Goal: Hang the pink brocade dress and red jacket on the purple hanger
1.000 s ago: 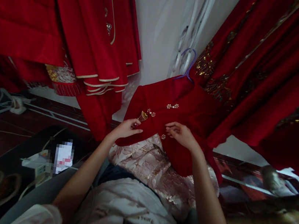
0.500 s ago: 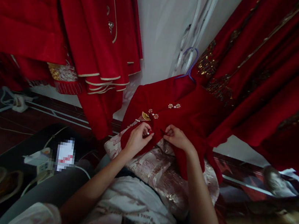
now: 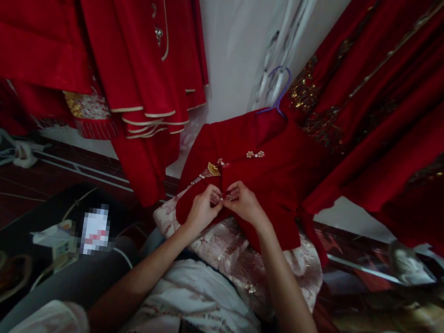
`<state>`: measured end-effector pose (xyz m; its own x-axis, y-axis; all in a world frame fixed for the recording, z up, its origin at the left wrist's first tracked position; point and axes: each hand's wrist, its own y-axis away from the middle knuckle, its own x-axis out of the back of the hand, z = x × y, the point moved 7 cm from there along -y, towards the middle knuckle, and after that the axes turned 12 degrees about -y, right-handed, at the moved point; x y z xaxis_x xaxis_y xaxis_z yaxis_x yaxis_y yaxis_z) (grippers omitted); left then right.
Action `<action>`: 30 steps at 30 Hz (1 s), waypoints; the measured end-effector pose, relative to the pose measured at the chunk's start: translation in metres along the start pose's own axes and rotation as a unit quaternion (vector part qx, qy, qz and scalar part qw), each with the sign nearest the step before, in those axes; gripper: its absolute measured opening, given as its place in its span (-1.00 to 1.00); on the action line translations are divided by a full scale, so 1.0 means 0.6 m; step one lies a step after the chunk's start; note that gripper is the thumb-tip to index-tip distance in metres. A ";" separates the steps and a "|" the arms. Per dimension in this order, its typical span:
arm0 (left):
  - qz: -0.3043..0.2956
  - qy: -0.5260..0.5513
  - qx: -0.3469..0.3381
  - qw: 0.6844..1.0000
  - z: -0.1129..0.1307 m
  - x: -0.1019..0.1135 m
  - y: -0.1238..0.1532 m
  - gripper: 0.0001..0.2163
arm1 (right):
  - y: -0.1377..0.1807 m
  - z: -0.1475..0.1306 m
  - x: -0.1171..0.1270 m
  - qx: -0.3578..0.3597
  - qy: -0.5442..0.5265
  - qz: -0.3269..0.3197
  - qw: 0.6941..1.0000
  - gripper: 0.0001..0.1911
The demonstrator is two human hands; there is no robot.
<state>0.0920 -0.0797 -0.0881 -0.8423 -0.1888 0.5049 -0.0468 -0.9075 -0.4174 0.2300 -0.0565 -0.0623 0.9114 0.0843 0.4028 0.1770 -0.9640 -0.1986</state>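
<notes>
A red jacket [image 3: 277, 185] lies over my lap on a purple hanger [image 3: 274, 105]. Flower-shaped beaded fasteners [image 3: 255, 154] run along its front, and a gold fan ornament [image 3: 212, 169] with hanging beads is on one side. My left hand [image 3: 205, 206] is closed in a pinch on a small beaded fastener [image 3: 226, 197] at the lower front. Right beside it, my right hand [image 3: 245, 203] pinches the jacket's front edge, fingertips almost touching the left ones. Fingers partly hide the fastener. Beneath the jacket lies a pale pink, shiny patterned cloth [image 3: 228, 243].
Red garments [image 3: 137, 66] hang at the left, and more with gold sequins [image 3: 383, 101] hang at the right. White metal poles [image 3: 293, 27] stand ahead. A dark stool top [image 3: 59, 204] on the left holds a box, cables and a bag. Wrapped rolls [image 3: 404, 310] lie at the right.
My right hand has moved left with the jacket's edge, bringing it against the fastener in my left hand. The gap between the two front edges has closed. The view has shifted slightly.
</notes>
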 end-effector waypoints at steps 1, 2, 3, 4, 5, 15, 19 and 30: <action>-0.005 0.012 0.011 1.000 -0.004 -0.002 0.000 -0.85 | -0.002 0.008 -0.003 -0.004 -0.019 -0.013 1.000 -0.63; -0.011 0.023 0.020 0.999 -0.008 -0.005 -0.001 -0.88 | -0.004 0.014 -0.003 -0.006 -0.037 -0.026 0.999 -0.63; -0.015 0.034 0.029 0.999 -0.011 -0.007 -0.002 -0.91 | -0.005 0.018 -0.002 -0.005 -0.051 -0.037 0.998 -0.64; -0.018 0.046 0.037 0.998 -0.015 -0.009 -0.003 -0.93 | -0.006 0.021 0.000 -0.002 -0.060 -0.045 0.997 -0.66; -0.020 0.060 0.043 0.997 -0.019 -0.011 -0.004 -0.94 | -0.007 0.022 0.003 0.001 -0.064 -0.049 0.997 -0.68; -0.029 0.234 0.105 0.966 -0.029 -0.029 -0.004 -0.80 | -0.005 0.001 0.010 0.031 -0.013 -0.028 0.999 -0.77; -0.021 0.237 0.118 0.964 -0.028 -0.029 -0.005 -0.82 | -0.004 -0.005 0.012 0.023 -0.001 -0.030 0.999 -0.76; -0.045 0.196 0.092 0.975 -0.044 -0.035 -0.011 -0.86 | -0.004 -0.007 0.009 0.024 0.018 -0.038 0.999 -0.74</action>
<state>0.0956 -0.0598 -0.1157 -0.9815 0.0195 0.1905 -0.0629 -0.9724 -0.2246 0.2328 -0.0551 -0.0559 0.8814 0.1466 0.4491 0.2634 -0.9417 -0.2095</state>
